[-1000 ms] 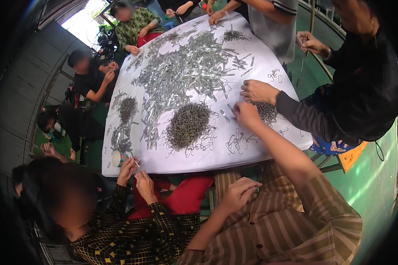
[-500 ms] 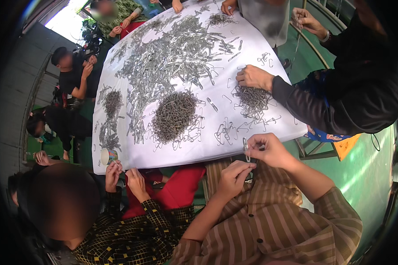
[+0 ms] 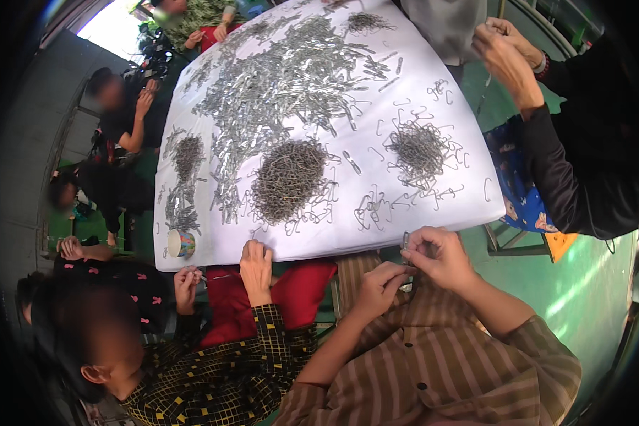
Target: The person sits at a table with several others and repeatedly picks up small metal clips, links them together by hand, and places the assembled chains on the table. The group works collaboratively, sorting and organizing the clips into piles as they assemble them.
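Observation:
Both my hands meet in front of my striped shirt, just off the table's near edge. My right hand (image 3: 440, 258) is closed in a pinch on a small flat silver metal strip (image 3: 405, 240), its upper end poking up past the fingertips. Close beside it, my left hand (image 3: 382, 287) also pinches, its fingertips at the strip's lower end; what sits between them is too small to tell. Beyond, on the white-covered table (image 3: 376, 238), lie a dark heap of bent wire hooks (image 3: 289, 181), a smaller hook heap (image 3: 419, 151) and a wide spread of similar silver strips (image 3: 284, 85).
Left of me sits a co-worker, one hand (image 3: 256, 266) at the table's edge. A paper cup (image 3: 182, 243) stands at the near left corner. On the right another person's hands (image 3: 508, 60) are raised off the table. More people sit around the far sides.
My hands stay together, the strip slightly lower and further right. The person on the right has lifted a hand off the hook heap. The left co-worker's right hand has moved up to the table edge.

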Motion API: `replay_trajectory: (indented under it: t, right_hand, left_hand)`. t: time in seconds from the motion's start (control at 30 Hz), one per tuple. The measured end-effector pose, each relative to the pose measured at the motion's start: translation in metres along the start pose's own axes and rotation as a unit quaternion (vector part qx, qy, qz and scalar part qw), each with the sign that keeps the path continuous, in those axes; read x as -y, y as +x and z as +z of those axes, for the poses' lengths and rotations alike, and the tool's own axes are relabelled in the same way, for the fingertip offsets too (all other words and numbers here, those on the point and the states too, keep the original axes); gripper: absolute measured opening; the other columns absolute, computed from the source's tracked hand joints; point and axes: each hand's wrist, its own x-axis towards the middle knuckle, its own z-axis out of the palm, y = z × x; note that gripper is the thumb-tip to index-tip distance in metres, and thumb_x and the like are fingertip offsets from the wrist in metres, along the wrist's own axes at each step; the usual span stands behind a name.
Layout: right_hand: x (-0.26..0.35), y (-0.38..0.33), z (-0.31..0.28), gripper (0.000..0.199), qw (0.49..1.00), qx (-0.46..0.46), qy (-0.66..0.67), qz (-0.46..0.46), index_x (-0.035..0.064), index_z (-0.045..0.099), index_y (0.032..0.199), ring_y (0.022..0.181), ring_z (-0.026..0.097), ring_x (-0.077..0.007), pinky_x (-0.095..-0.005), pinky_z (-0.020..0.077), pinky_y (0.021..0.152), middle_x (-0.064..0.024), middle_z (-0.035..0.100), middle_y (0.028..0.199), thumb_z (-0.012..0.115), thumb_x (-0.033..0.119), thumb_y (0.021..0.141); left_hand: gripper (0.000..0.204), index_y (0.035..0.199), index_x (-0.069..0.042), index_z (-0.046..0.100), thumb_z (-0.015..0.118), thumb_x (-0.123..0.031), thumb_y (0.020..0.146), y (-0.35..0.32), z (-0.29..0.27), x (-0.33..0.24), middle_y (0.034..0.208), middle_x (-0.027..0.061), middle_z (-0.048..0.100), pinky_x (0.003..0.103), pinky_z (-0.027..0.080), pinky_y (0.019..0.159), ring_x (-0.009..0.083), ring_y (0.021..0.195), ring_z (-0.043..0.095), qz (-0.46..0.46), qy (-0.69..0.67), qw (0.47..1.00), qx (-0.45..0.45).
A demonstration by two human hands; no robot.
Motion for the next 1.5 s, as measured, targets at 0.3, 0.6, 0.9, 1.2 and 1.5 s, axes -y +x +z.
replay_trajectory:
  t: [0.3, 0.6, 0.9, 1.2, 1.5]
  right_hand:
    - [-0.008, -0.008, 0.004, 0.011, 0.999, -0.012, 0.016, 0.032, 0.0010, 0.063, 0.078, 0.055, 0.052, -0.0119, -0.0260, 0.0434, 0.053, -0.0035, 0.062, 0.065, 0.073, 0.006, 0.075]
    - [-0.004, -0.008, 0.006, 0.012, 0.999, -0.044, 0.004, 0.016, 0.0012, 0.063, 0.078, 0.054, 0.053, -0.0127, -0.0262, 0.0429, 0.053, -0.0037, 0.061, 0.064, 0.073, 0.006, 0.075]
    - [-0.006, -0.007, 0.003, 0.011, 0.999, -0.041, -0.016, 0.014, 0.0018, 0.063, 0.077, 0.055, 0.054, -0.0146, -0.0278, 0.0440, 0.056, -0.0039, 0.062, 0.064, 0.073, 0.006, 0.074]
    - [-0.016, -0.020, 0.000, 0.013, 0.991, -0.047, -0.086, -0.095, 0.0057, 0.063, 0.083, 0.056, 0.054, -0.0156, -0.0298, 0.0401, 0.068, -0.0018, 0.062, 0.069, 0.073, 0.006, 0.074]
    - [-0.017, -0.027, -0.002, 0.013, 0.995, -0.046, -0.079, -0.032, 0.0057, 0.063, 0.082, 0.067, 0.056, -0.0186, -0.0309, 0.0412, 0.071, -0.0031, 0.063, 0.073, 0.074, 0.004, 0.074]
  left_hand:
    - [0.008, 0.093, 0.004, 0.063, 0.059, 0.002, 0.085, -0.001, 0.001, 0.007, 0.083, 0.0134, 0.063, 0.031, 0.049, 0.067, 0.0232, 0.075, 0.063, -0.024, 0.026, 0.999, 0.005]
    - [0.009, 0.093, 0.004, 0.064, 0.061, 0.003, 0.085, -0.001, -0.003, 0.000, 0.084, 0.0138, 0.064, 0.030, 0.049, 0.068, 0.0235, 0.075, 0.064, -0.032, 0.008, 0.999, 0.017]
    - [0.011, 0.096, 0.003, 0.066, 0.062, 0.000, 0.086, 0.002, -0.003, 0.008, 0.087, 0.0146, 0.066, 0.031, 0.050, 0.069, 0.0242, 0.078, 0.065, -0.035, 0.026, 0.999, 0.008]
    - [0.032, 0.112, 0.005, 0.056, 0.064, 0.005, 0.082, -0.004, -0.007, 0.018, 0.106, 0.0153, 0.064, 0.027, 0.048, 0.085, 0.0196, 0.098, 0.063, -0.177, -0.168, 0.969, 0.040]
    - [0.066, 0.131, 0.002, 0.044, 0.075, -0.017, 0.077, 0.057, -0.019, 0.047, 0.139, 0.0284, 0.038, 0.051, 0.032, 0.105, 0.0440, 0.129, 0.037, 0.072, 0.300, 0.940, -0.149]
